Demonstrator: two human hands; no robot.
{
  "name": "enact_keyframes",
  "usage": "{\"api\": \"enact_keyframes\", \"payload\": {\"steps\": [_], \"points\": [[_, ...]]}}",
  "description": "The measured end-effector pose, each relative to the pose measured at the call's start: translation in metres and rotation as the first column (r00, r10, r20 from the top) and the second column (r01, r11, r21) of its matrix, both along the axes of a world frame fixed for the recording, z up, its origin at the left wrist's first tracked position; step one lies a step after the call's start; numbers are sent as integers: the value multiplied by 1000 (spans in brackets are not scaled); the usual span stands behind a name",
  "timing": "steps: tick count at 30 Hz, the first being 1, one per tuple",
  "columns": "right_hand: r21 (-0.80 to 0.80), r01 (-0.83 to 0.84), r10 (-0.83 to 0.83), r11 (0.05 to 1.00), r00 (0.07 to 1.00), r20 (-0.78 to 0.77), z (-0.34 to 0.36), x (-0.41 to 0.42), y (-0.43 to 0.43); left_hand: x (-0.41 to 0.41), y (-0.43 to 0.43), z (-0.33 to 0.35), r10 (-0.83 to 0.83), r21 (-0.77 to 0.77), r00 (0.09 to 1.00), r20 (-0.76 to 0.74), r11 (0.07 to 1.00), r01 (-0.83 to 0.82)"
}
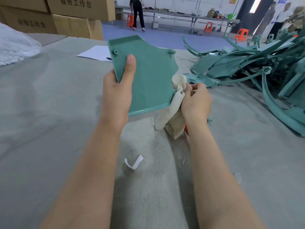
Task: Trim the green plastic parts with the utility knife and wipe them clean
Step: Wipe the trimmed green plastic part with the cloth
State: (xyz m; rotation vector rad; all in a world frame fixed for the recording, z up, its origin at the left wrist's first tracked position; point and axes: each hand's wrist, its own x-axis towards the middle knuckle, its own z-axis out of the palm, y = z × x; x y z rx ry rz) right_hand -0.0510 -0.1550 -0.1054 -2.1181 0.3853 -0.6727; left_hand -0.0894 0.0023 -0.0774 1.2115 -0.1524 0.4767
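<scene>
My left hand (118, 90) grips the left edge of a flat green plastic panel (148, 75), thumb across its inner face, holding it tilted above the table. My right hand (195, 103) holds a bunched cream cloth (177, 96) against the panel's lower right edge. The cloth's loose end hangs down to the table. Under my right wrist a sliver of something orange (186, 128) shows, mostly hidden.
A heap of green plastic parts (257, 66) fills the right side of the grey cloth-covered table (49, 113). A white paper sheet (97, 52) with a pen lies behind the panel. A white strip (133, 162) lies near me. Cardboard boxes (69, 15) stand far left; people stand in the background.
</scene>
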Motion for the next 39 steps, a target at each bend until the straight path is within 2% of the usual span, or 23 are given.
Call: {"api": "enact_keyframes", "payload": {"steps": [2, 4, 5, 6, 7, 8, 9, 10, 12, 15, 17, 19, 21, 23, 26, 28, 31, 33, 37, 39], "points": [[29, -54, 53, 998, 998, 15, 4, -2, 3, 0, 1, 2, 28, -11, 999, 31, 1000, -28], [226, -124, 122, 966, 992, 20, 11, -3, 4, 0, 2, 3, 16, -48, 998, 57, 999, -14], [401, -178, 179, 899, 983, 36, 16, -4, 4, 1, 3, 4, 1, -66, 998, 64, 998, 3], [585, -254, 264, 770, 962, 70, 22, -6, 4, 1, 3, 3, -10, -82, 998, 66, 996, 16], [729, -327, 334, 601, 932, 142, 25, -7, 5, 1, 4, 3, -20, -96, 998, 65, 995, 26], [796, -381, 372, 471, 904, 212, 27, -9, 7, 2, 3, 3, -36, -111, 997, 61, 993, 42], [813, -406, 369, 417, 893, 257, 26, -9, 9, 2, 3, 3, -59, -126, 997, 57, 990, 66], [816, -403, 319, 414, 904, 284, 24, -9, 11, 2, 1, 3, -91, -139, 995, 52, 985, 97], [827, -353, 179, 438, 935, 305, 21, -7, 14, 0, -3, 3, -168, -156, 985, 35, 973, 172], [859, -247, 45, 449, 966, 254, 13, -1, 3, -3, -2, 4, -251, -128, 968, 12, 960, 250], [881, -251, 25, 401, 965, 263, 9, 0, -14, -5, 2, 8, -353, -178, 934, 50, 917, 356], [886, -213, 100, 412, 977, 189, 3, 0, -24, -4, 4, 11, -435, -255, 893, 118, 855, 451], [901, -201, 96, 383, 979, 178, 1, 2, -22, -2, 4, 9, -341, -247, 938, 54, 906, 344], [928, -280, 90, 245, 960, 265, 1, 6, -19, 3, 6, 1, -190, -238, 980, -51, 956, 173], [922, -380, 113, -70, 916, 386, 4, 5, -17, 8, 13, -8, -61, -293, 992, -110, 956, 27], [869, -458, 89, -185, 873, 479, 1, 1, -18, 10, 12, -12, 31, -266, 986, -163, 961, -75], [835, -512, 116, -202, 834, 540, 10, -4, -11, 13, 6, -19, 113, -156, 968, -223, 976, -149], [853, -503, 183, -141, 833, 522, 14, -4, -4, 14, 7, -21, 114, -97, 966, -234, 985, -140], [890, -379, 125, 253, 925, 359, 10, 1, -6, 12, 5, -22, 29, 19, 979, -201, 999, -25], [915, -231, 74, 331, 973, 219, 5, 4, -11, 11, 1, -21, -6, 68, 986, -168, 998, 18]]}}
